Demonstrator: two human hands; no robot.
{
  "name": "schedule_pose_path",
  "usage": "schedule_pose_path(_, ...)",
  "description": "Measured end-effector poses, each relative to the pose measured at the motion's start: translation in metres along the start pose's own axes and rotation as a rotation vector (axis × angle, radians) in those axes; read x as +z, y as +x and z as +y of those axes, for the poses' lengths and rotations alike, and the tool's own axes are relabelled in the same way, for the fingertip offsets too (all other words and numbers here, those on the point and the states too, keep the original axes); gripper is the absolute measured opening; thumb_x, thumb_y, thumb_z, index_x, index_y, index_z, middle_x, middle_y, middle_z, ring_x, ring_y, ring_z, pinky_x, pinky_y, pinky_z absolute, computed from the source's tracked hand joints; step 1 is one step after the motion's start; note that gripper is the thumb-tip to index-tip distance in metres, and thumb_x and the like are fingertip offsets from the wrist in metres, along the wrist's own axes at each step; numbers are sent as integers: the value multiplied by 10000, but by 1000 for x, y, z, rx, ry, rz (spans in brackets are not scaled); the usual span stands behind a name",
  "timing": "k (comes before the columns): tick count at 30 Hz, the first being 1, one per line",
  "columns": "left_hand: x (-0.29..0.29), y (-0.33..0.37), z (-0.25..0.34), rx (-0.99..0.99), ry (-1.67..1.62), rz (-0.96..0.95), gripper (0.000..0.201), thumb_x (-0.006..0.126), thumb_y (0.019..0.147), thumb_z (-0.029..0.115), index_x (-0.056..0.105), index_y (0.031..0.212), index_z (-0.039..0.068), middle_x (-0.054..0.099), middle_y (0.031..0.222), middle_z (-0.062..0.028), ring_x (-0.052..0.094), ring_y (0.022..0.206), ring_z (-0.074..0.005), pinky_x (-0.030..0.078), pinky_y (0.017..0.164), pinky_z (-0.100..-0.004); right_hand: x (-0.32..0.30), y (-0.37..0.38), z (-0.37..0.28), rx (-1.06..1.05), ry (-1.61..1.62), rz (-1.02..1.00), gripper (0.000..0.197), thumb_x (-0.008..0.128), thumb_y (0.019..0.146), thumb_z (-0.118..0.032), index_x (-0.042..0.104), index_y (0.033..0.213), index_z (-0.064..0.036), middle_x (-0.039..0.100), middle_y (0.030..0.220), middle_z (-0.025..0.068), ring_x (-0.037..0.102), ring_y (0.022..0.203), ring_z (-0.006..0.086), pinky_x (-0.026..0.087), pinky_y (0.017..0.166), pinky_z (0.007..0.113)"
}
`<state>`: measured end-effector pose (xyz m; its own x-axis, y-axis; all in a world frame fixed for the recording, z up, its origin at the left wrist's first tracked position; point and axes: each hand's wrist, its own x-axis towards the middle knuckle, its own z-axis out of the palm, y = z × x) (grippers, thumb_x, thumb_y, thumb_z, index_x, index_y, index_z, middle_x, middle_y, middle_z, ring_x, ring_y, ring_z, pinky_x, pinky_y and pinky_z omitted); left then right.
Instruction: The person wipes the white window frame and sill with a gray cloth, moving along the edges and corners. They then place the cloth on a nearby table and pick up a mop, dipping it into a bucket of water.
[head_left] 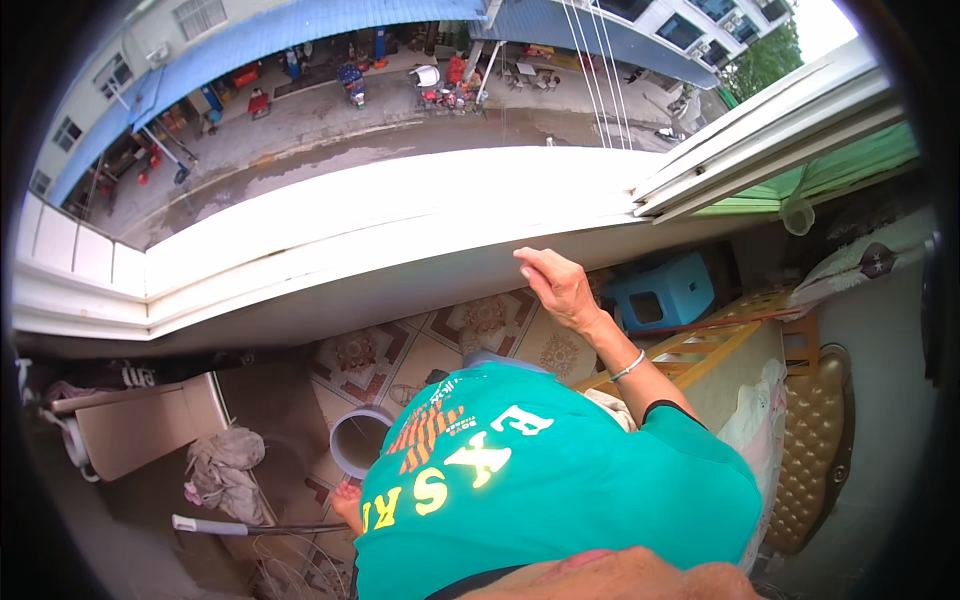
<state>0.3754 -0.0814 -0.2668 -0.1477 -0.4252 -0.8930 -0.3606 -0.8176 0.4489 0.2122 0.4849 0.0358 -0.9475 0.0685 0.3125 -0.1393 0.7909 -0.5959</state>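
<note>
My right hand is raised at the inner edge of the white window ledge, its fingers curled in together. I see nothing between them, and a pale bangle circles that wrist. Low at my left side, my left hand shows only in part beside my green shirt. Close to it runs a dark pole with a pale grey end; whether the fingers grip it is hidden. A round grey-white bucket stands on the patterned tile floor, just above that hand.
A blue plastic stool stands under the ledge on the right, near a yellow wooden frame and a tan tufted panel. At left, a crumpled grey cloth lies by a beige box-like piece. Beyond the ledge lies a street with blue awnings.
</note>
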Motion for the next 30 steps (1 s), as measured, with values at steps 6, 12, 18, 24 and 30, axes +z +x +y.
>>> schedule_pose_path(6,186,-152,-24,172,488,-812,262,580,974,280,582,1068,36,663,853,-70,630,685,-147,497,628,-253,-76,2,49,170,134,476,180,552,958,-82,648,1082,5,637,736,64,582,597,102,475,553,234)
schedule_pose_path(12,234,-163,-77,152,650,-853,230,567,981,253,588,1090,52,665,835,-58,644,678,-147,489,611,-237,-87,-14,72,234,179,379,153,545,961,-81,651,1029,7,630,712,56,587,576,104,476,529,232)
schedule_pose_path(18,194,-121,-78,173,618,-270,217,594,909,309,611,1039,135,658,801,-36,641,637,-181,483,534,-258,-129,12,79,-58,-237,532,152,610,873,-3,642,1021,2,658,929,137,637,821,301,520,742,352)
schedule_pose_path(24,215,-97,-86,147,620,-234,218,589,907,310,605,1044,140,650,814,-37,635,650,-181,482,538,-264,-252,71,32,-273,-574,1171,424,564,951,-104,429,1337,11,454,1321,170,487,1170,291,436,958,396)
schedule_pose_path(30,268,-94,-101,98,687,-358,220,584,906,311,599,1048,144,642,828,-37,630,662,-182,482,542,-269,-258,116,14,-104,-990,1183,802,715,800,-103,272,1458,13,314,1469,262,348,1321,447,272,1090,505)
